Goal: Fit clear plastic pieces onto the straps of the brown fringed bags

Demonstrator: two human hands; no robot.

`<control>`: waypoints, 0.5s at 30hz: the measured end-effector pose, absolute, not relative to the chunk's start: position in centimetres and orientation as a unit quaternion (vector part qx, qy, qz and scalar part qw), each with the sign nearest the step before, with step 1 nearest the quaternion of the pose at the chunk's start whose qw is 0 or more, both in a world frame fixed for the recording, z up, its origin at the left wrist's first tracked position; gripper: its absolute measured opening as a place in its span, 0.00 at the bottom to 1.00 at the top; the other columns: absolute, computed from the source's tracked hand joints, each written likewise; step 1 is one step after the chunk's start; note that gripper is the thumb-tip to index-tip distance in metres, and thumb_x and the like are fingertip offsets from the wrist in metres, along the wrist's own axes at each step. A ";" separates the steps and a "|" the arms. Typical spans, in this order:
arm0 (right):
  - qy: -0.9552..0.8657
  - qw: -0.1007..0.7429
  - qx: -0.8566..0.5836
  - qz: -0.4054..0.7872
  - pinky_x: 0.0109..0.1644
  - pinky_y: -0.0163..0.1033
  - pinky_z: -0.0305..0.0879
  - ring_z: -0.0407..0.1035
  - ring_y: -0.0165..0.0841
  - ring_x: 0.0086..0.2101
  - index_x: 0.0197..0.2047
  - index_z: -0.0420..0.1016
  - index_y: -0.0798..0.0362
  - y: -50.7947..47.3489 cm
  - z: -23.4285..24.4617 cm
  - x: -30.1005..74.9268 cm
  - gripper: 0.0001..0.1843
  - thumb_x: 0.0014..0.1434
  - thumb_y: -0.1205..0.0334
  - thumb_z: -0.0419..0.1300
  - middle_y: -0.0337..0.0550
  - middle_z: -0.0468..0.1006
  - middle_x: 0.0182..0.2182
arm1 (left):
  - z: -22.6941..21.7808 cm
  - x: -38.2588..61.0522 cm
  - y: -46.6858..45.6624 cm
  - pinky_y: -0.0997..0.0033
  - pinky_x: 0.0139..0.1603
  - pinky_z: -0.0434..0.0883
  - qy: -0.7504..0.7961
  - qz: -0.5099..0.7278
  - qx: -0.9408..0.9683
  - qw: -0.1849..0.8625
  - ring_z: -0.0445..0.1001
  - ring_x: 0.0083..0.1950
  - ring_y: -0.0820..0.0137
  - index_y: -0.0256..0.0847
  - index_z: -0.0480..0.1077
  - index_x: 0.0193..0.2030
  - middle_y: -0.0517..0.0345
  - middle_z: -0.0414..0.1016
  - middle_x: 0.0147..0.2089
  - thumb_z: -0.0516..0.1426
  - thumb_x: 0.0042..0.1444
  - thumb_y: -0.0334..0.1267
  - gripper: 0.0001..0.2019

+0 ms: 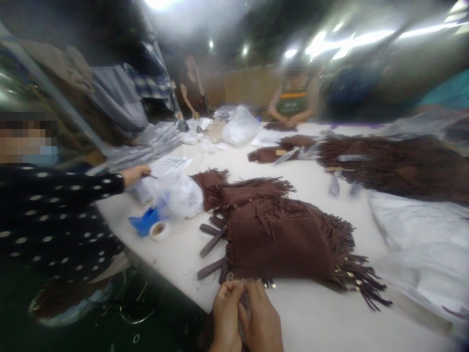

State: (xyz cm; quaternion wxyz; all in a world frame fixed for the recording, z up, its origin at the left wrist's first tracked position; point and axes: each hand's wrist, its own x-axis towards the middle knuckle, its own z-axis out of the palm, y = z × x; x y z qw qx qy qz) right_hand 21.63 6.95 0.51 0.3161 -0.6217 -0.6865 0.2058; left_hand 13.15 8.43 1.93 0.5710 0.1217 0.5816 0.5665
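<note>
At the bottom of the head view, near the table's front edge, my left hand (225, 313) and my right hand (261, 318) are pressed side by side with fingers pinched together. What they pinch is too small and blurred to make out. Some dark brown material shows below my left hand. Just beyond my fingertips lies a stack of dark brown fringed bags (280, 244), with strap loops (212, 239) sticking out at the left and tassels (361, 281) with metal beads at the right.
A blue tape dispenser (143, 222) and a tape roll (159, 230) lie left of the bags, near a plastic bag (179, 195). At left, a person in a dotted sleeve (73, 186) reaches over the table (311, 322). White bags (421, 230) and brown fringed pieces (395, 166) lie right.
</note>
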 end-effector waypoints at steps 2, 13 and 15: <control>-0.679 0.316 -0.633 0.195 0.36 0.41 0.70 0.73 0.40 0.34 0.40 0.70 0.51 7.2 -0.2 21.4 0.08 0.59 0.68 0.53 0.46 0.76 0.35 | 1.9 13.1 8.3 0.75 0.31 0.69 0.585 0.556 0.110 0.580 0.73 0.29 0.70 0.37 0.71 0.28 0.58 0.75 0.26 0.68 0.40 0.35 0.11; -0.585 0.429 -0.584 0.365 0.44 0.38 0.67 0.72 0.37 0.38 0.40 0.74 0.51 7.6 1.4 22.4 0.10 0.62 0.64 0.52 0.44 0.77 0.36 | 2.8 13.7 7.7 0.73 0.36 0.73 0.535 0.575 0.021 0.618 0.79 0.36 0.65 0.35 0.72 0.34 0.49 0.79 0.34 0.64 0.48 0.30 0.07; -0.567 0.438 -0.585 0.380 0.44 0.39 0.66 0.71 0.37 0.38 0.38 0.75 0.51 7.7 1.4 22.4 0.09 0.61 0.62 0.53 0.45 0.76 0.36 | 2.8 13.7 7.6 0.74 0.33 0.73 0.544 0.575 0.029 0.611 0.79 0.34 0.65 0.35 0.72 0.33 0.50 0.79 0.31 0.64 0.48 0.31 0.06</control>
